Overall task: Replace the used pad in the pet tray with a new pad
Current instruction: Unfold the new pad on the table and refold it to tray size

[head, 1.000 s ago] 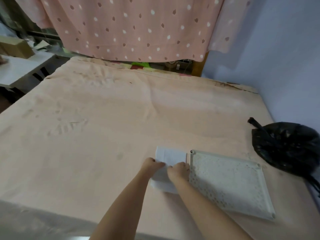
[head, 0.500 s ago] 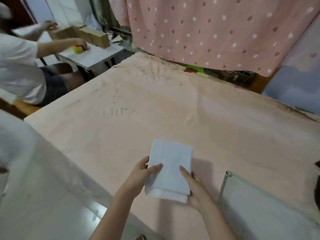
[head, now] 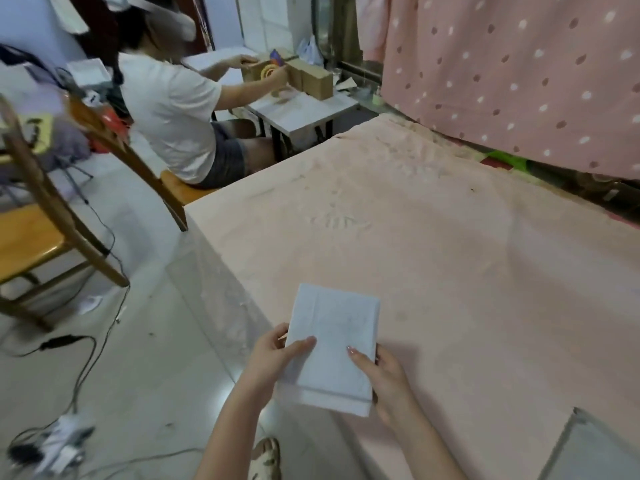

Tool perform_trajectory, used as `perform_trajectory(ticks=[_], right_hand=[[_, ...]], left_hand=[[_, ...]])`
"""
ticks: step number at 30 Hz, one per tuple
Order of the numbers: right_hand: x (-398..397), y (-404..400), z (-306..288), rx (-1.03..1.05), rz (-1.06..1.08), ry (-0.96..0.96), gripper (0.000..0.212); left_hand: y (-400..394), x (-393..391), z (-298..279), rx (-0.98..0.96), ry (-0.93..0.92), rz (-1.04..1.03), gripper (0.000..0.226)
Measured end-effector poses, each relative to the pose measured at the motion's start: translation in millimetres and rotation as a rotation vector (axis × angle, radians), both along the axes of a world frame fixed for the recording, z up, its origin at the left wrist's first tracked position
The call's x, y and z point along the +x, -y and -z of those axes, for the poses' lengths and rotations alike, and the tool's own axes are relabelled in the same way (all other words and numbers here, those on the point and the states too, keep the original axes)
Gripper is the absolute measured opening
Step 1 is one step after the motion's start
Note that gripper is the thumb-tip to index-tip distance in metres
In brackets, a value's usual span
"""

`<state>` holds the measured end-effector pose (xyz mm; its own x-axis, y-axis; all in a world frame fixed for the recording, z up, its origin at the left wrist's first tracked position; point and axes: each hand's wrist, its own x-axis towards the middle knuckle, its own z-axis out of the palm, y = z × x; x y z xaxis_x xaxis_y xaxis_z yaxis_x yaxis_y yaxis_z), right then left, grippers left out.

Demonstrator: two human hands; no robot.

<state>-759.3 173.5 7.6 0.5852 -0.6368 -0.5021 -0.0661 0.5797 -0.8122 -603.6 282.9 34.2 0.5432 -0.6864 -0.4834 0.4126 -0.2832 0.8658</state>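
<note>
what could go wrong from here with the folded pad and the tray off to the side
1. The folded pad is pinched only along its sides by the left hand and right hand, above the bed's edge; if that grip slips while unfolding, it may drop to the floor.
2. Only a corner of the pet tray shows, so laying the pad in means turning back toward it.
3. Cables and a power strip lie nearby, a trip risk.

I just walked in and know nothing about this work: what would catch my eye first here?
First, the folded white pad low in the middle, held between the left hand and right hand over the near edge of the peach-covered bed. Then the pink spotted curtain at upper right, and a seated person at a small table, upper left.
</note>
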Motion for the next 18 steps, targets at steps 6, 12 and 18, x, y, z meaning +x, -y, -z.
perform_trajectory(ticks=[6,12,18], right_hand=[[62.6,-21.7,2.6,0.001,0.072,-0.013,0.020],[104.1,-35.1,6.4,-0.021,0.233,-0.035,0.025],[92.6,-32.0,13.2,0.013,0.434,-0.136,0.020]], left_hand=[[-9.6,67.6,3.6,-0.002,0.011,0.040,0.039],[4.8,119.1,12.8,-0.006,0.033,0.170,0.019],[39.8,115.4,28.8,0.028,0.015,0.361,0.024]])
